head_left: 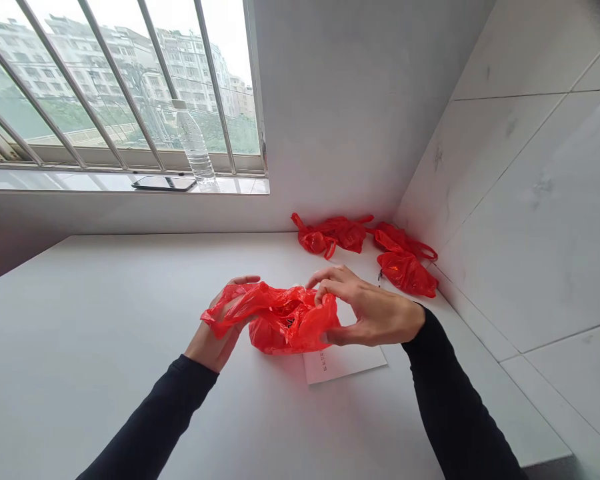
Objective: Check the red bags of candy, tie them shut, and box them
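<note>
A red plastic bag (285,337) sits on the white tabletop in front of me, its mouth spread between my hands. My left hand (225,320) holds the bag's left side, with a strip of the red film lying across it; one finger reaches out above, and the others are partly covered. On the right, my right hand (350,303) pinches the bag's rim between thumb and fingers. Something dark shows inside the bag, too small to name. Partly under the bag and right hand lies a white card or paper (347,365) with small print.
Other red plastic bags (335,233) lie at the table's back edge, and another bag (407,273) rests near the tiled wall (545,220). A water bottle (195,147) and a dark flat device (163,183) are on the sill of the barred window.
</note>
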A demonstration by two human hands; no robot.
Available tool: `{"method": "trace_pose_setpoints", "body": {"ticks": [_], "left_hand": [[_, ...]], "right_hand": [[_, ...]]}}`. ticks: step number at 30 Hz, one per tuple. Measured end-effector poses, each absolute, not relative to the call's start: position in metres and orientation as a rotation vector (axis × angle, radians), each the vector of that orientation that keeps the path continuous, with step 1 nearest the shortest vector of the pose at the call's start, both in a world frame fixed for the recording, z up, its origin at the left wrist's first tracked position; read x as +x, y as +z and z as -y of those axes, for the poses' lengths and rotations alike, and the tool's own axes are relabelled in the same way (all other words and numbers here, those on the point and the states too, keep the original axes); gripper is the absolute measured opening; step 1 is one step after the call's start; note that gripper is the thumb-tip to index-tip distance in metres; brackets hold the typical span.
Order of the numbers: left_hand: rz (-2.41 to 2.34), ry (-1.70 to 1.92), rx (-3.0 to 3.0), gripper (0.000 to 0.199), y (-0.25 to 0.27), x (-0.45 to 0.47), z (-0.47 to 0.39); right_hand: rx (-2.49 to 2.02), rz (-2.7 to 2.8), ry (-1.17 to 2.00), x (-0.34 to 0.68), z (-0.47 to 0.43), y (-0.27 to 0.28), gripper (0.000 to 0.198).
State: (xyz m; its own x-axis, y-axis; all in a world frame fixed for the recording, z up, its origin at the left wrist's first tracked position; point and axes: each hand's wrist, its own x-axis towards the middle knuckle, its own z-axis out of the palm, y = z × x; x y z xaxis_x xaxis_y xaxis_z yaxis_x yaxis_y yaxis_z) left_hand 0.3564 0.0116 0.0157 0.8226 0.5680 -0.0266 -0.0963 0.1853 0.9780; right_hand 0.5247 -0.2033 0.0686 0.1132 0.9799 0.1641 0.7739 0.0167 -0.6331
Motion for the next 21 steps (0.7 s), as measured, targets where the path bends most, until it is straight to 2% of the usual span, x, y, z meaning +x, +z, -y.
{"method": "trace_pose_setpoints", "body": {"ticks": [3, 8, 10, 12, 15, 16, 19, 21], "left_hand": [[-0.422, 0.412, 1.288, 0.045, 0.016, 0.354, -0.010], [-0.585, 0.556, 1.527, 0.036, 0.022, 0.362, -0.005], [-0.587, 0.630, 1.553, 0.027, 0.026, 0.363, -0.005], [-0.524, 0.611, 1.496, 0.021, 0.030, 0.362, -0.005], [-0.475, 0.470, 1.397, 0.019, 0.035, 0.360, -0.004], [-0.476, 0.439, 1.387, 0.018, 0.036, 0.360, -0.004], [-0.451, 0.481, 1.424, 0.014, 0.037, 0.359, -0.002], [-0.406, 0.539, 1.449, 0.014, 0.038, 0.359, -0.002]], "right_hand": [[-1.665, 1.774, 0.498, 0.517, 0.200, 0.071, 0.027], [-1.789, 1.714, 0.890, 0.510, 0.194, 0.072, 0.036], [-1.840, 1.681, 0.872, 0.509, 0.190, 0.067, 0.051], [-1.924, 1.678, 0.811, 0.508, 0.184, 0.057, 0.054], [-2.134, 1.711, 0.723, 0.509, 0.172, 0.036, 0.027], [-2.193, 1.720, 0.685, 0.509, 0.168, 0.029, 0.024], [-2.255, 1.739, 0.603, 0.510, 0.157, 0.008, 0.044], [-2.207, 1.759, 0.614, 0.510, 0.151, -0.002, 0.051]]}}
